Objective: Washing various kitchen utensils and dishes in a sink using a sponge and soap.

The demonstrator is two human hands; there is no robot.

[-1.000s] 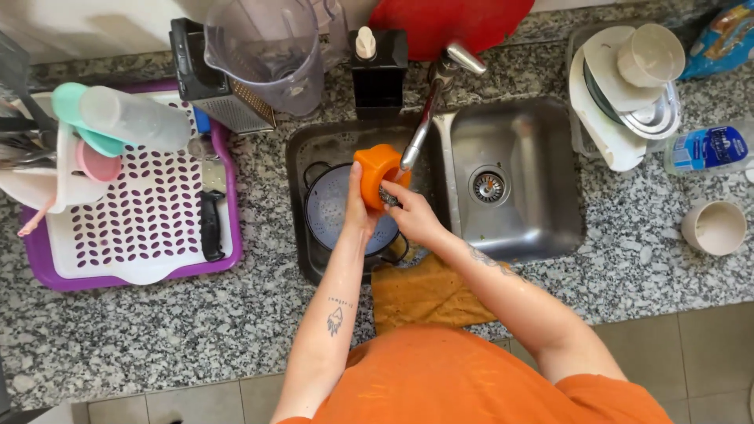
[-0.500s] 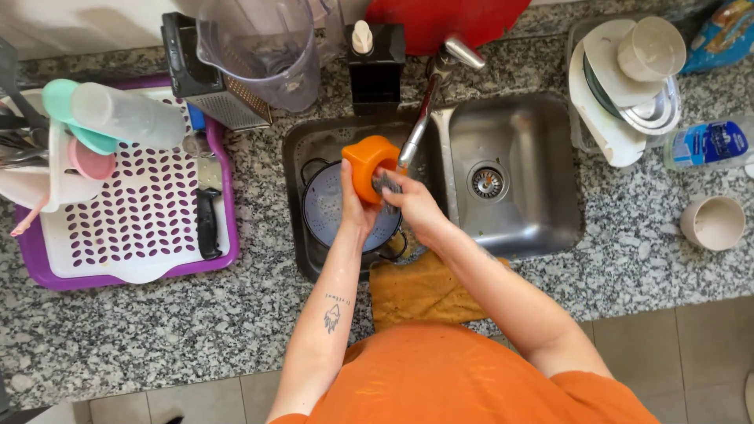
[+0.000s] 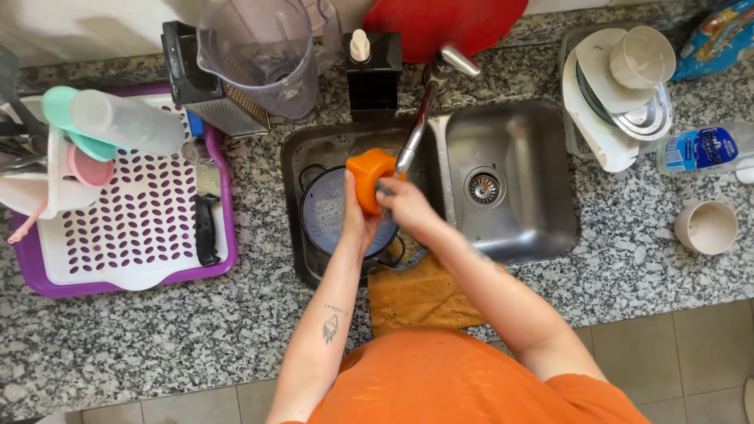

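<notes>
While the purple drying tray (image 3: 118, 279) on the far left holds a white perforated rack (image 3: 133, 228) with a black-handled knife (image 3: 206, 229), a clear bottle (image 3: 129, 122) and pastel cups, a blender jug (image 3: 259, 51) and a metal grater (image 3: 224, 114) stand just behind it on the granite counter (image 3: 157, 345). In the left sink basin (image 3: 302, 157) sits a dark pot (image 3: 330, 212); above it the left hand (image 3: 357, 216) grips an orange cup (image 3: 369, 174), held on its side under the faucet (image 3: 420, 118). The right hand (image 3: 402, 206) is closed at the cup's mouth, fingers curled, possibly around a sponge, cannot tell for sure. Step judged: scrubbing or rinsing the cup. Next move likely calls for turning the cup to reach the rest, keeping a firm grip as it looks wet. A yellow cloth (image 3: 420, 294) lies on the counter edge below the hands. The right basin (image 3: 510, 180) shows only its drain. Further right: stacked white dishes (image 3: 609, 118), a plastic bottle (image 3: 703, 149), a beige cup (image 3: 707, 228).
</notes>
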